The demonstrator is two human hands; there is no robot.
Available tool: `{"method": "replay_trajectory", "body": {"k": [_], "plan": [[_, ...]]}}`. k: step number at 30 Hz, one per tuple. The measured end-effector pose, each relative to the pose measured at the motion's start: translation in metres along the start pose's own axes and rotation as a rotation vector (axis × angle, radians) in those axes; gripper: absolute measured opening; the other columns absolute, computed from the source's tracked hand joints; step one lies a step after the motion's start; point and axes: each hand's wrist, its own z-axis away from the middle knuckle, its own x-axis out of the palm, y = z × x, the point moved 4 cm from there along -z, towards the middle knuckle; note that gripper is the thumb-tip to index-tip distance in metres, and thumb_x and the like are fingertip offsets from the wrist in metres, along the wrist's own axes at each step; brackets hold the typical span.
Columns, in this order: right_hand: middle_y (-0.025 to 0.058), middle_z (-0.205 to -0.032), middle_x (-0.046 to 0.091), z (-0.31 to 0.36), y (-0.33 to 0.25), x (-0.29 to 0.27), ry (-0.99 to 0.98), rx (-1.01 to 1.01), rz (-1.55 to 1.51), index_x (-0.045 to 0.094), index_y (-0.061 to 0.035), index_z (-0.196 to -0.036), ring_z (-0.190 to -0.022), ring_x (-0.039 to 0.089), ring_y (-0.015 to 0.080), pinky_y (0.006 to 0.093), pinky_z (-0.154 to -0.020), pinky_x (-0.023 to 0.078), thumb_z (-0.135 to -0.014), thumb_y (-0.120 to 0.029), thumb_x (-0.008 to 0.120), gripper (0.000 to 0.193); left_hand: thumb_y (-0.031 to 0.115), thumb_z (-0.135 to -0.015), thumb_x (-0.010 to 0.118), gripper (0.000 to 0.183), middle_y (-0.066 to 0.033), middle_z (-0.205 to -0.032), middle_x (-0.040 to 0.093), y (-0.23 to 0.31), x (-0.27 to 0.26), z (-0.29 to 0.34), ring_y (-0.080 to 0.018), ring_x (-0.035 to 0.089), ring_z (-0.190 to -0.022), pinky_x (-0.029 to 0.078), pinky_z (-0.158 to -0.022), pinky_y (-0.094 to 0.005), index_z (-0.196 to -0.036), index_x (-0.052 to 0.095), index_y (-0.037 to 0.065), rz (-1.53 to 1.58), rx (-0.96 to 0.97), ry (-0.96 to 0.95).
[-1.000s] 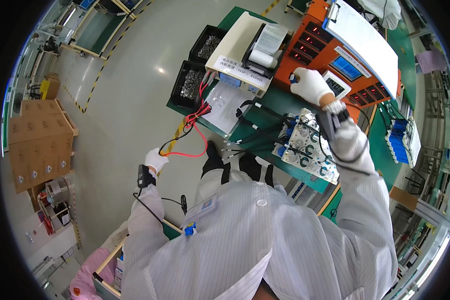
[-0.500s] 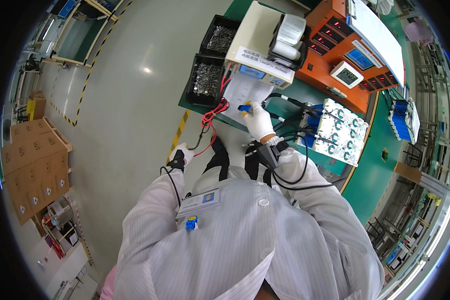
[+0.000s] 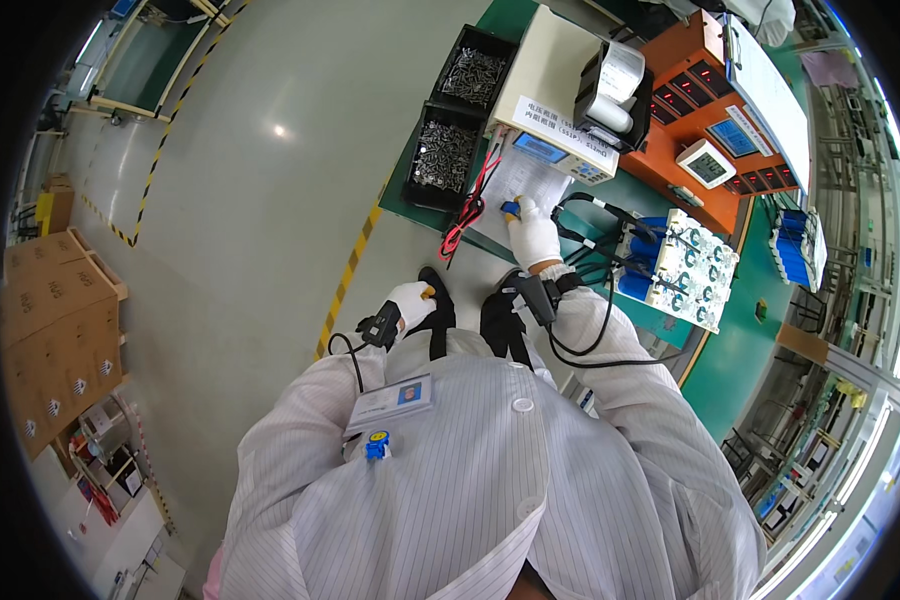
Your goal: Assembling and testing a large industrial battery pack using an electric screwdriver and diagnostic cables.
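Observation:
My right hand (image 3: 534, 238), in a white glove, is closed on a small blue object (image 3: 511, 209) over a paper sheet (image 3: 532, 183) at the bench edge; its kind is unclear. My left hand (image 3: 410, 304), also gloved, hangs low above the floor by my shoes, fingers curled in and nothing visible in them. Red test leads (image 3: 457, 236) hang over the bench edge from a beige meter (image 3: 560, 85). Right of my right hand, black cables (image 3: 592, 243) run to a blue and white battery pack (image 3: 682, 270). Each wrist wears a black device with a cord.
Two black bins (image 3: 442, 150) of metal screws stand left of the meter. An orange instrument box (image 3: 660, 165) with red displays, a white digital timer (image 3: 706, 163) and a small printer (image 3: 612, 98) sit at the back right. Cardboard boxes (image 3: 65, 340) are stacked far left.
My left hand has moved right, toward my shoes, away from the red leads, which now hang together at the bench edge. My right hand keeps hold of the blue object.

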Motion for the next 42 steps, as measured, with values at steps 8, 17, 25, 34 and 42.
{"method": "replay_trajectory", "body": {"k": [8, 17, 25, 34, 42], "plan": [[0.0257, -0.088, 0.068, -0.023, -0.007, 0.002, -0.128, 0.04, 0.116, 0.061, -0.0028, -0.107, -0.082, 0.067, 0.0435, 0.052, -0.074, 0.053, -0.088, -0.022, 0.058, 0.027, 0.03, -0.078, 0.063, 0.038, -0.0209, -0.1, 0.07, -0.005, -0.017, -0.007, -0.0377, 0.066, -0.095, 0.053, -0.084, -0.0413, -0.105, 0.07, 0.004, -0.031, 0.035, -0.008], [0.0246, -0.084, 0.069, -0.033, -0.012, 0.005, -0.205, -0.037, 0.13, 0.065, -0.0008, -0.095, -0.08, 0.067, 0.0427, 0.0494, -0.076, 0.054, -0.087, -0.026, 0.058, 0.027, 0.029, -0.081, 0.063, 0.035, -0.0201, -0.101, 0.07, 0.023, -0.016, -0.006, -0.0368, 0.066, -0.097, 0.052, -0.086, -0.0413, -0.106, 0.07, 0.005, -0.018, 0.058, 0.011], [0.0211, -0.082, 0.068, -0.027, 0.014, -0.225, 0.421, 0.013, 0.06, 0.064, -0.0049, -0.091, -0.078, 0.069, 0.038, 0.044, -0.07, 0.056, -0.079, -0.016, 0.065, 0.016, 0.026, -0.083, 0.065, 0.035, -0.0185, -0.101, 0.071, 0.06, -0.009, -0.015, -0.0338, 0.067, -0.095, 0.052, -0.085, -0.0379, -0.109, 0.069, 0.003, -0.031, 0.083, -0.04], [0.0229, -0.089, 0.069, -0.128, 0.139, -0.259, 0.035, -0.059, 0.537, 0.061, -0.0029, -0.096, -0.087, 0.069, 0.0391, 0.047, -0.076, 0.055, -0.085, -0.011, 0.055, 0.015, 0.027, -0.084, 0.065, 0.034, -0.0157, -0.095, 0.071, 0.123, 0.008, -0.026, -0.0268, 0.069, -0.085, 0.053, -0.077, -0.0345, -0.108, 0.069, 0.003, 0.017, 0.022, -0.06], [0.0189, -0.094, 0.07, -0.096, 0.231, -0.353, 0.021, 0.122, 0.488, 0.071, -0.0094, -0.092, -0.091, 0.068, 0.037, 0.046, -0.083, 0.054, -0.085, -0.02, 0.056, 0.021, 0.033, -0.089, 0.058, 0.033, -0.0178, -0.072, 0.064, 0.165, 0.01, -0.039, -0.0291, 0.065, -0.064, 0.049, -0.058, -0.0403, -0.09, 0.067, 0.001, 0.182, -0.034, 0.12]]}}
